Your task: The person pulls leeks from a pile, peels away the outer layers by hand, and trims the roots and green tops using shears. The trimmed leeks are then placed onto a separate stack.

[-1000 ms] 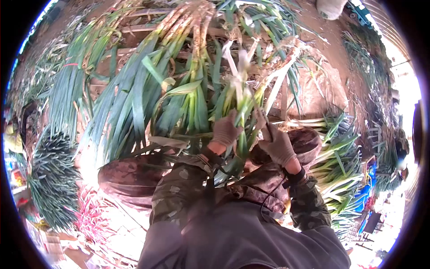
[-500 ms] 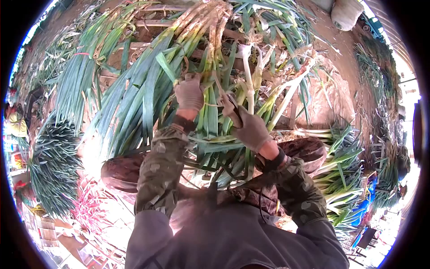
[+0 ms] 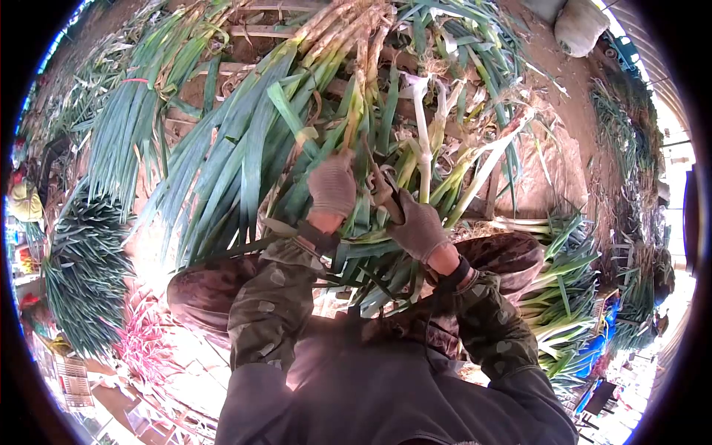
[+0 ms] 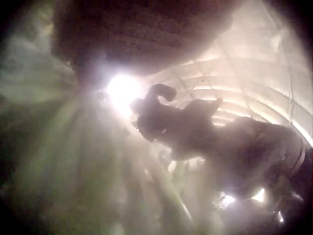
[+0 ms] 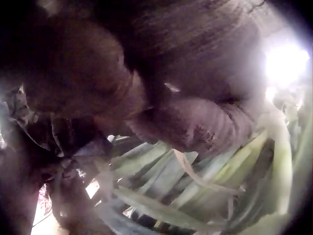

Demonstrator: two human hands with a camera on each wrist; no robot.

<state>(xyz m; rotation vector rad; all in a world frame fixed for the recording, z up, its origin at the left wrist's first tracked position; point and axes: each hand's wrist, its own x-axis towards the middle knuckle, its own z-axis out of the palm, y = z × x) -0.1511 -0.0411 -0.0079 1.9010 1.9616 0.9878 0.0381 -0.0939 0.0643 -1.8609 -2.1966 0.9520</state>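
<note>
In the head view my gloved left hand (image 3: pixel 331 185) grips a leek (image 3: pixel 356 119) with a yellowish-brown stem, among broad green leaves in front of the lap. To its right, my gloved right hand (image 3: pixel 419 230) has its fingers curled round a slim tool (image 3: pixel 398 206) with a dark handle, its front end pointing up toward that leek. A white-stemmed leek (image 3: pixel 421 122) lies just beyond the right hand. The right wrist view shows the curled glove fingers (image 5: pixel 195 125) over green leaves; the left wrist view is hazy, with the right hand (image 4: pixel 234 147) dark against bright light.
A large bunch of leeks (image 3: pixel 230 159) spreads to the left. Leeks with pale stems (image 3: pixel 556 289) are piled by the right knee. Dense green bundles (image 3: pixel 85 274) and pink strands (image 3: pixel 148 334) lie at lower left. A white sack (image 3: pixel 581 27) stands at the far right.
The left hand let go of the white-stemmed leek, reached forward and left, then drew slightly back with another leek. The right hand moved left with the tool, then slightly right.
</note>
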